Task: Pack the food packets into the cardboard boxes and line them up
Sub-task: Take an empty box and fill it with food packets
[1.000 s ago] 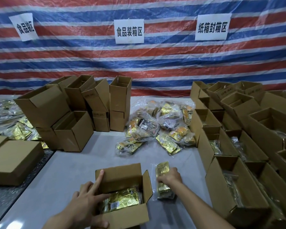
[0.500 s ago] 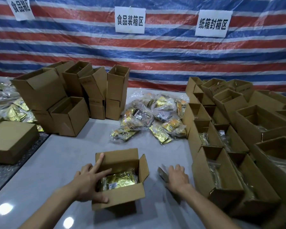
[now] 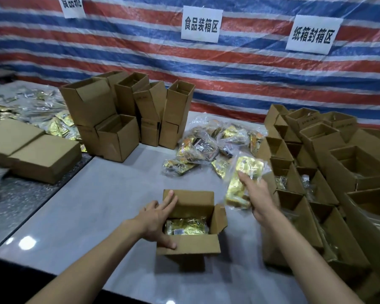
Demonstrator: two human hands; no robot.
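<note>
Lifted off the counter (image 3: 97, 205), our seemingly soft, slippery packet (image 3: 247, 170) is gripped mid-length by the right hand (image 3: 259, 199); flat left hand (image 3: 156, 220) steadies the box (image 3: 191, 245).

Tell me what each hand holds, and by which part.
The right hand grips a gold food packet around its middle, raised in the air. The left hand holds nothing; its straight fingers rest on the open cardboard box's left edge.

The left hand (image 3: 157, 220) is resting against the left side of the box (image 3: 191, 245), fingers straight and spread, thumb lying along its front edge. The right hand (image 3: 258, 194) is hovering higher, fingers curling round a gold packet (image 3: 249, 166), both bare forearms reaching forward
</note>
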